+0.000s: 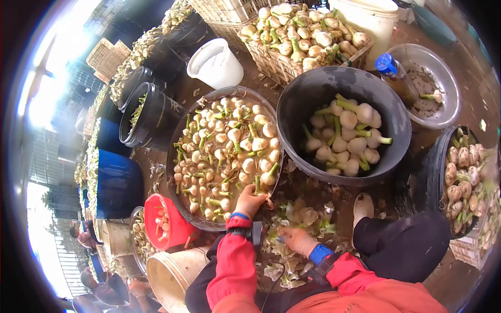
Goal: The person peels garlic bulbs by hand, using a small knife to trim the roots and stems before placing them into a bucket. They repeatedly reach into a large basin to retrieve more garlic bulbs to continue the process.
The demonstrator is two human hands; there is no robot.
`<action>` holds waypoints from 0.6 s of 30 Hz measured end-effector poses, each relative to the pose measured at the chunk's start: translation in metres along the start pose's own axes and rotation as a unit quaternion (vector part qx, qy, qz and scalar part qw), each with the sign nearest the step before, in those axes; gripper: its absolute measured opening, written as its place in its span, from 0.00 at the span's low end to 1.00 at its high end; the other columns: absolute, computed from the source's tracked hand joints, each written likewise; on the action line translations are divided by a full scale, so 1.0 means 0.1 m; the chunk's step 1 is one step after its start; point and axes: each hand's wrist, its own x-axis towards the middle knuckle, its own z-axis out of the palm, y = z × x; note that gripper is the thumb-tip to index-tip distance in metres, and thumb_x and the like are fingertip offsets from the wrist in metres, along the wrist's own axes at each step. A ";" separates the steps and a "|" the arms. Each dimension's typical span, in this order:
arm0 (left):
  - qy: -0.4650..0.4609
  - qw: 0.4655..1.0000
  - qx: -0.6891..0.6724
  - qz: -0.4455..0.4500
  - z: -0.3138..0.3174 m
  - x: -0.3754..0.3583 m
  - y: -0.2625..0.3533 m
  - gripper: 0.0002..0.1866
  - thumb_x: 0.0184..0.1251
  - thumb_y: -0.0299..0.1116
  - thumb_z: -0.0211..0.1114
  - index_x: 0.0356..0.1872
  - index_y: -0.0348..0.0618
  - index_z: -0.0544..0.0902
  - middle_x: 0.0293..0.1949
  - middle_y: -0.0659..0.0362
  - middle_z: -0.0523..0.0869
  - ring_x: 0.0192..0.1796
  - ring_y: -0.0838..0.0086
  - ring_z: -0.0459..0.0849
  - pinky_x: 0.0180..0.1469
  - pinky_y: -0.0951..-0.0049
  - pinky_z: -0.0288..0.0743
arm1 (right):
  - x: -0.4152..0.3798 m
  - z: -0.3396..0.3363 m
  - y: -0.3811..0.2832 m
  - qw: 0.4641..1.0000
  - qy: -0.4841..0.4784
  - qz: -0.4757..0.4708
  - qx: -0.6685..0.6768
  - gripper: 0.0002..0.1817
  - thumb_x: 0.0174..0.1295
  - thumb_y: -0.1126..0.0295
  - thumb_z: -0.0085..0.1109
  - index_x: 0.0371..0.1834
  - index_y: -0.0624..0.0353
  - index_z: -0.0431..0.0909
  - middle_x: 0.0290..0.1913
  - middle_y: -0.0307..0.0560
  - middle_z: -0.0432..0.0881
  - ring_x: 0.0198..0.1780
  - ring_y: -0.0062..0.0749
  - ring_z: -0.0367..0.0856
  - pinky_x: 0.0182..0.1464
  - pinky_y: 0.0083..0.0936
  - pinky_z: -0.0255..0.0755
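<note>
My left hand (250,201) is closed at the near rim of a wide metal basin (175,206), where garlic bulbs float in brownish water. A green garlic stem (257,183) rises right at its fingertips; the bulb is hidden by the fingers. Over a heap of peeled garlic skins (300,216) on the ground, my right hand (298,241) is curled, with a small grey-blue thing (281,239) at its fingertips, too small to name. Beyond the hands, a large black tub (295,151) holds cleaned white garlic bulbs with trimmed green stems.
A crate (266,61) heaped with garlic stands behind the tub. At right are a metal bowl (453,99), a capped bottle (399,81) and a black bucket of unpeeled garlic (443,172). A red bucket (180,221) and cream bucket (180,268) stand left. Other people (107,287) sit at far left.
</note>
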 end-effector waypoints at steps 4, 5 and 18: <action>0.022 0.973 -0.213 0.084 -0.21 -1.16 0.56 0.20 0.55 0.30 0.69 0.47 0.37 0.73 0.31 0.63 0.78 0.29 0.82 0.75 0.28 0.83 0.70 | -0.06 -0.14 -0.25 0.987 0.103 -0.068 0.104 0.18 0.57 0.72 0.61 0.52 0.56 0.78 0.45 0.49 0.83 0.48 0.28 0.80 0.51 0.22 0.71; -0.002 0.953 -0.299 0.041 -0.19 -1.38 0.55 0.22 0.53 0.29 0.71 0.49 0.37 0.73 0.34 0.64 0.78 0.31 0.82 0.75 0.32 0.84 0.71 | -0.12 -0.19 -0.36 0.968 0.125 -0.119 0.183 0.18 0.57 0.74 0.61 0.52 0.59 0.78 0.46 0.47 0.83 0.49 0.26 0.79 0.52 0.20 0.70; 0.195 0.963 0.083 0.164 0.47 -2.36 0.49 0.34 0.44 0.32 0.74 0.58 0.48 0.75 0.38 0.56 0.80 0.36 0.72 0.81 0.41 0.74 0.76 | -0.63 -0.23 -0.60 0.951 0.029 -0.197 0.235 0.24 0.56 0.82 0.56 0.58 0.61 0.72 0.53 0.43 0.80 0.55 0.25 0.75 0.57 0.19 0.67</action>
